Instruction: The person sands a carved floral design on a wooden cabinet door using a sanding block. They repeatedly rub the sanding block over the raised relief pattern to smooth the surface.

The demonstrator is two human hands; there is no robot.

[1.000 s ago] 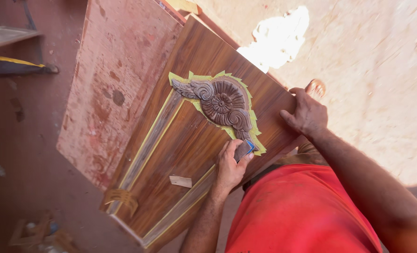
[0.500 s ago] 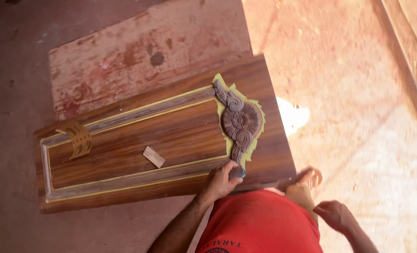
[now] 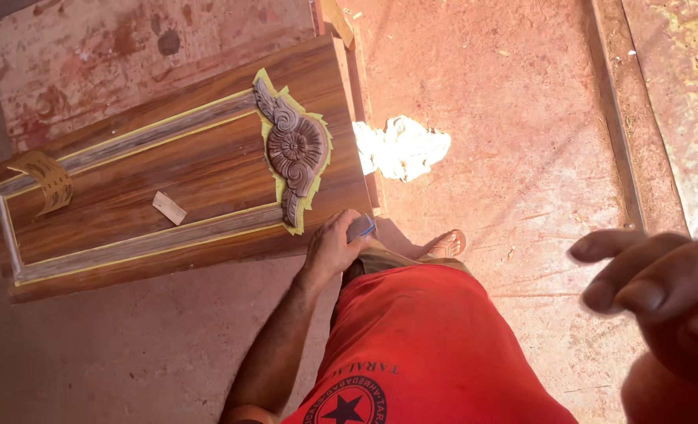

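A long wood-grain door panel (image 3: 200,165) lies across the floor, its frame outlined with yellow tape. A dark carved floral ornament (image 3: 292,149) sits at its right end, edged with yellow tape. My left hand (image 3: 333,245) rests at the panel's near right corner, closed on a small folded piece of sandpaper with a blue back (image 3: 361,228). My right hand (image 3: 663,294) hangs blurred and close to the camera at the right, fingers loosely curled, holding nothing. A small wood chip (image 3: 168,207) lies on the panel's middle.
A curled strip of sandpaper (image 3: 44,180) sits on the panel's left end. A stained reddish board (image 3: 113,55) lies behind the panel. A crumpled white cloth (image 3: 404,147) lies on the dusty red floor, and my sandalled foot (image 3: 447,245) stands near the panel's corner.
My left hand with the sandpaper has slid off the ornament's lower tip to the panel's corner. My right hand let go of the panel edge and rose toward the camera. The view swung round.
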